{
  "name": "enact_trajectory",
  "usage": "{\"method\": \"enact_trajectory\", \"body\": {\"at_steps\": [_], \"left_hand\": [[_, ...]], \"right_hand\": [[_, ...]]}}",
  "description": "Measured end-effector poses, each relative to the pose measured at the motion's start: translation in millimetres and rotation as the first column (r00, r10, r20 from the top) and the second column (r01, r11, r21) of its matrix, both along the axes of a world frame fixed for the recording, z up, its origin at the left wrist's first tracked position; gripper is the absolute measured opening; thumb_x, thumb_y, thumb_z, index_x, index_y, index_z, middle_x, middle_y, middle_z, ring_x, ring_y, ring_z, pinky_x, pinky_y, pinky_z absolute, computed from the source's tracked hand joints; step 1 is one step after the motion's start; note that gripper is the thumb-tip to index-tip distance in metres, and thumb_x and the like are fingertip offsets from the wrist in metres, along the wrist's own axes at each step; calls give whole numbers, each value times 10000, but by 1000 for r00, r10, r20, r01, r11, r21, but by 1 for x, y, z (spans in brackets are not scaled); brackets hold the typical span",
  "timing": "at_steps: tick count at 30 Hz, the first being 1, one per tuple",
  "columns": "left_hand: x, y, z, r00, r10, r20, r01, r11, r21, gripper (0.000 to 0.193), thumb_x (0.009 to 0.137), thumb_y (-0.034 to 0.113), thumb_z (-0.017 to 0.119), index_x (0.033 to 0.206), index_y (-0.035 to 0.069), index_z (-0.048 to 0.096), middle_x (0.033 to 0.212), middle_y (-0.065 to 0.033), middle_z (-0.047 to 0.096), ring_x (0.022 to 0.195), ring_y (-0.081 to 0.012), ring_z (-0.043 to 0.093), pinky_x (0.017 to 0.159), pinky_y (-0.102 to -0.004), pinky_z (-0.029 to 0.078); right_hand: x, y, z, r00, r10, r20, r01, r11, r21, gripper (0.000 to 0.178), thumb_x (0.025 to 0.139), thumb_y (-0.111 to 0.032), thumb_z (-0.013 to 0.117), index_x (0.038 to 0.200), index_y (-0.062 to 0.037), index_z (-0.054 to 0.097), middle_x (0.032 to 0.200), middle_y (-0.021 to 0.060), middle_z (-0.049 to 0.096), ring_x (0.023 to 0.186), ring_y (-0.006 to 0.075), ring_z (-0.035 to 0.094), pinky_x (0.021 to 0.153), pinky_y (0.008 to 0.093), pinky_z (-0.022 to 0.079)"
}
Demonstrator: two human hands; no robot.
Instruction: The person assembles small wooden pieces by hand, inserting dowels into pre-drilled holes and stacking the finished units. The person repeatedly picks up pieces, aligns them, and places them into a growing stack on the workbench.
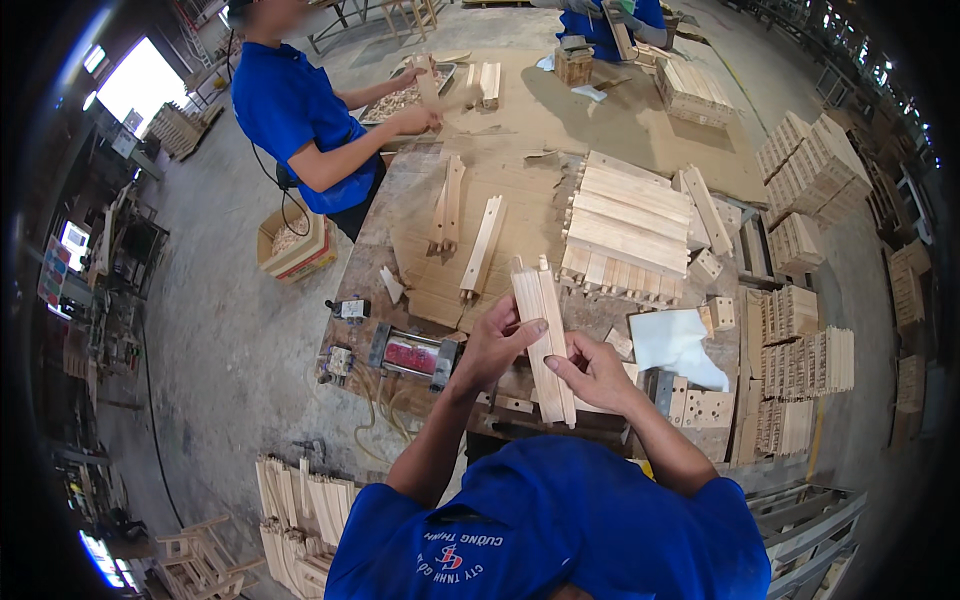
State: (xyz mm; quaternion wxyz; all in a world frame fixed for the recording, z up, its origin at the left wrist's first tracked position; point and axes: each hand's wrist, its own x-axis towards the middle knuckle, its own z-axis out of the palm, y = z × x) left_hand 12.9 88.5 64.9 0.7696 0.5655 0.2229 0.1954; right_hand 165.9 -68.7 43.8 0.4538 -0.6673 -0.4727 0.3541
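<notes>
Two pale wooden slats [543, 345], pressed side by side, stand lengthwise between my hands above the workbench's near edge. My left hand [500, 338] is closed round their left side, thumb across the front. From the right, my right hand [592, 368] grips the same pair, its thumb on the right slat. Short tenons show at the slats' far ends. Beyond my left hand a single slat [484, 248] lies on cardboard, with a pair of drilled pieces [447, 205] behind it. A stack of slats [628, 225] rests to the right of what I hold.
A pneumatic cylinder [412, 357] with hoses sits at the bench's near left. White foam sheet [678, 345] and drilled blocks [700, 408] lie at the right. One co-worker [305, 120] stands far left beside a tray [400, 103]; another [600, 30] works across the bench. Stacked wood [810, 355] stands right.
</notes>
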Motion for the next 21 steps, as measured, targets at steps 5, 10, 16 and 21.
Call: {"method": "enact_trajectory", "body": {"at_steps": [5, 10, 16, 21], "left_hand": [[3, -5, -3, 997, 7, 71, -8, 1000, 14, 450, 947, 30, 724, 1363, -3, 552, 1149, -53, 709, 1033, -116, 675, 904, -302, 553], [3, -6, -16, 998, 48, 42, -50, 998, 33, 483, 936, 39, 762, 1354, -45, 536, 1135, -108, 728, 1022, -135, 698, 894, -304, 572], [18, -33, -25, 922, 384, 58, -377, 921, -97, 365, 934, 10, 756, 1241, -34, 564, 1086, -101, 736, 959, -137, 714, 842, -283, 583], [38, -60, -38, 806, 589, 53, -563, 792, -235, 298, 940, 12, 752, 1177, -6, 572, 1089, -93, 721, 947, -120, 685, 807, -286, 575]], "right_hand": [[4, 0, 1, 999, 44, 0, -44, 998, -48, 405, 948, -362, 769, 1134, -16, 674, 776, 99, 666, 672, 176, 625, 638, 341, 515], [3, 0, 3, 996, 83, 35, -82, 996, -35, 421, 945, -345, 775, 1190, -18, 672, 766, 117, 671, 661, 216, 650, 638, 361, 524], [-11, 4, 15, 845, -148, 514, 24, 971, 239, 663, 857, -228, 825, 1391, 41, 538, 1107, 245, 654, 957, 419, 680, 824, 485, 549], [-23, 4, 13, 764, -132, 631, 96, 991, 92, 759, 782, -135, 820, 1438, 35, 479, 1176, 263, 617, 1049, 456, 630, 860, 506, 535]]}}
